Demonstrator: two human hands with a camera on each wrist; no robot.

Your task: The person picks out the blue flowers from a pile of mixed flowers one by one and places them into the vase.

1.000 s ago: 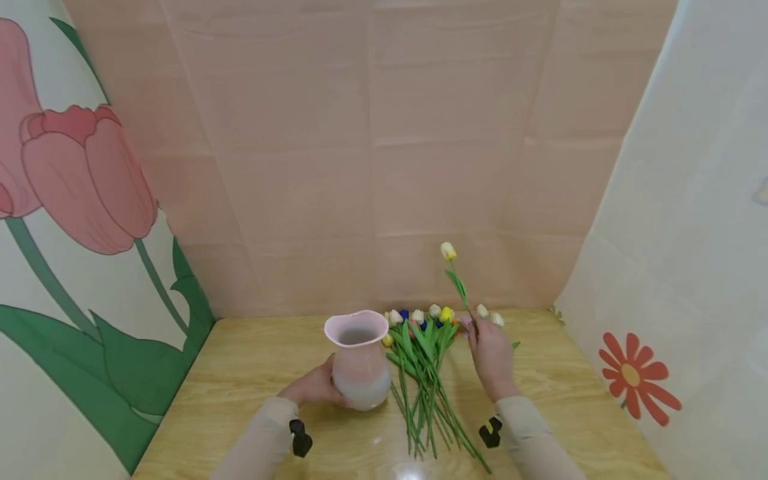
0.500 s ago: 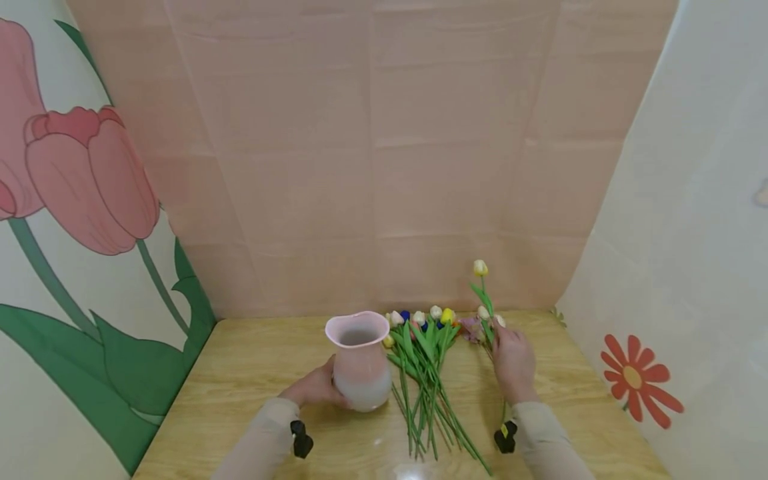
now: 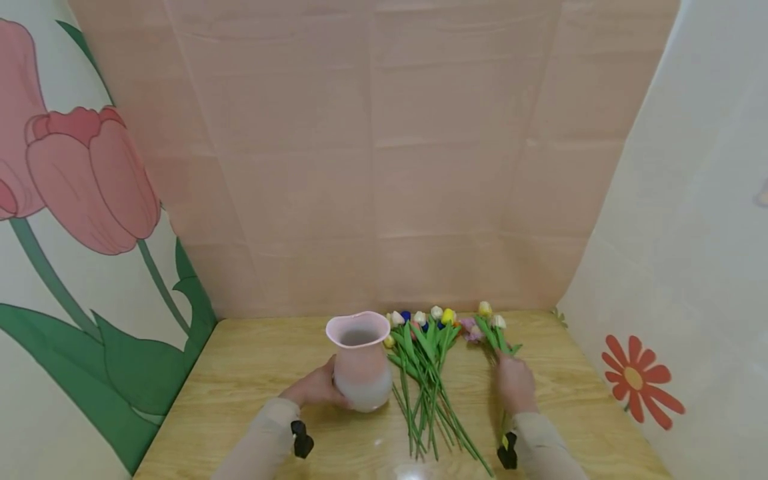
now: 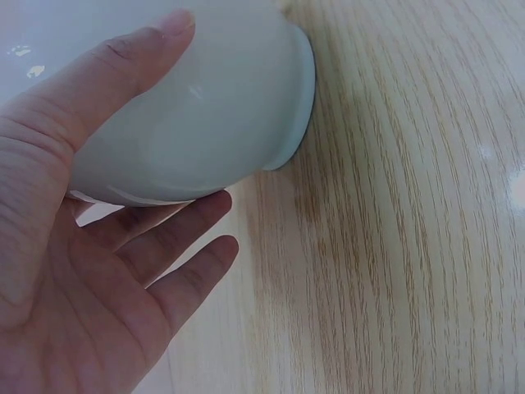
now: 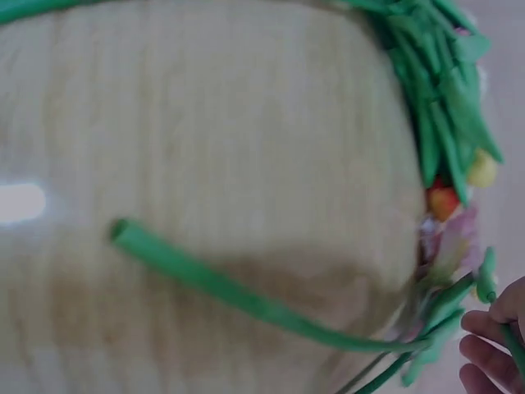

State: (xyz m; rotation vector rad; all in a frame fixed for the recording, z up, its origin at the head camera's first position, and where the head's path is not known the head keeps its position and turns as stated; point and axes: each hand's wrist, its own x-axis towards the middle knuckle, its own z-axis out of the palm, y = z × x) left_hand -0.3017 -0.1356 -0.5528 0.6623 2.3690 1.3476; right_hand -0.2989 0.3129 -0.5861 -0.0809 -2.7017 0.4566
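My left hand [image 3: 315, 388] holds the round side of a pink-and-white vase [image 3: 362, 377] with a flared, wavy rim. In the left wrist view, the thumb lies along the pale vase wall [image 4: 205, 107] and the fingers are on its other side. My right hand [image 3: 516, 385] grips the green stem of a tulip low over the table at the right. The pale yellow tulip head [image 3: 485, 309] lies beyond the hand, beside a white tulip [image 3: 498, 321]. In the right wrist view the curled fingers [image 5: 484, 353] show at the edge, around a stem.
A bunch of tulips [image 3: 423, 360] lies between the hands, its blue, yellow, white and pink heads at the back. A purple flower [image 3: 471, 329] lies to the bunch's right. A pink cloth [image 3: 372, 167] hangs behind the wooden table [image 3: 252, 353].
My right hand has moved right and then down with the tulip, whose head has sunk from in front of the cloth to the table's back edge. The left hand and vase stay put.
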